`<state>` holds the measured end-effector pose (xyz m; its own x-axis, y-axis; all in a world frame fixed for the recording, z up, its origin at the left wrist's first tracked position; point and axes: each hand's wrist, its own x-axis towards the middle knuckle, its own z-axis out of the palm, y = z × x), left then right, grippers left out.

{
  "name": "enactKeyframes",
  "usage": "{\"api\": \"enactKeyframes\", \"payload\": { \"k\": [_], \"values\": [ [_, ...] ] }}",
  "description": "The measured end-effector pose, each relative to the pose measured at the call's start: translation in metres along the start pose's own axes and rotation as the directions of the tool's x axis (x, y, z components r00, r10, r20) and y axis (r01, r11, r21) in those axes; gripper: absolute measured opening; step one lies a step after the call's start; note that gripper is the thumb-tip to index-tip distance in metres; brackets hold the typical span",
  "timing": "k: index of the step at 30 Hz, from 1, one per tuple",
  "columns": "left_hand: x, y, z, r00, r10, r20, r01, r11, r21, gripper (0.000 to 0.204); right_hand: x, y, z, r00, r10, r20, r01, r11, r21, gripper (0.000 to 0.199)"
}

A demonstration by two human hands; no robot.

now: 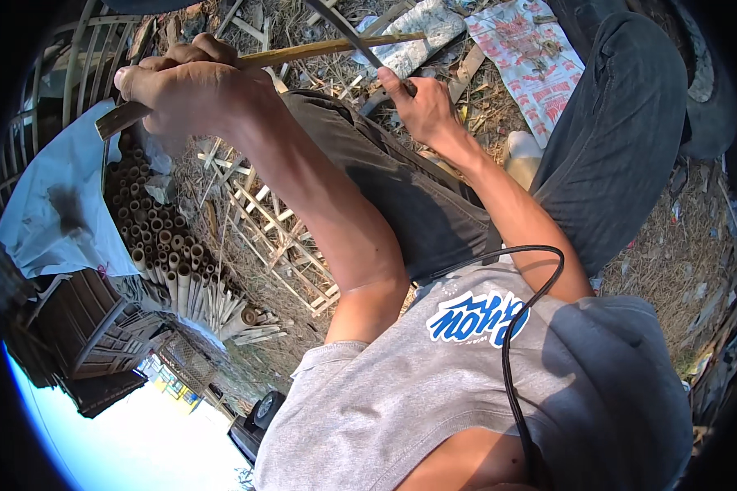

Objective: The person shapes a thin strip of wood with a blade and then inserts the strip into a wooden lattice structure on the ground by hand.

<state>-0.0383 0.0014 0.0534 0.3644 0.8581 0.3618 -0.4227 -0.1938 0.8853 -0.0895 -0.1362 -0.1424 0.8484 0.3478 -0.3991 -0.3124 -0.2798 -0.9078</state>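
My left hand (184, 86) is closed around a yellowish-brown bamboo strip (327, 51), whose squared end juts out below the fist. The rest of the strip runs to the right, nearly level. A long dark knife (348, 31) is gripped in my right hand (424, 108), thumb laid along it. Its blade slants up to the left and crosses the strip near the strip's far end. Whether the edge touches the strip, I cannot tell. The blade's tip is cut off by the top of the view, and my fingers hide the handle.
Beside my left arm lie lattices of split bamboo (274, 237) and a stack of bamboo tubes (160, 233). A pale sheet (65, 204) hangs at the left. A printed sack (528, 69) lies by my bent leg (622, 139). A black cable (506, 352) crosses my shirt.
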Motion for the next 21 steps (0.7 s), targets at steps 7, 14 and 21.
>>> {"api": "enactKeyframes", "payload": {
  "k": [7,14,21],
  "values": [
    [0.007,-0.002,0.008,0.992,0.009,-0.123,-0.005,1.000,0.029,0.030,0.001,-0.012,0.003,0.999,-0.023,0.041,0.020,0.998,0.060,0.087],
    [-0.007,0.002,0.012,0.997,0.029,-0.072,-0.025,0.998,0.057,0.026,0.015,0.059,-0.007,0.905,0.423,-0.039,-0.420,0.905,0.066,0.083],
    [0.017,-0.008,-0.020,0.997,-0.007,-0.074,0.016,0.993,0.116,0.034,0.003,0.041,0.013,0.997,-0.028,-0.067,0.029,0.999,0.019,0.086]
  ]
}}
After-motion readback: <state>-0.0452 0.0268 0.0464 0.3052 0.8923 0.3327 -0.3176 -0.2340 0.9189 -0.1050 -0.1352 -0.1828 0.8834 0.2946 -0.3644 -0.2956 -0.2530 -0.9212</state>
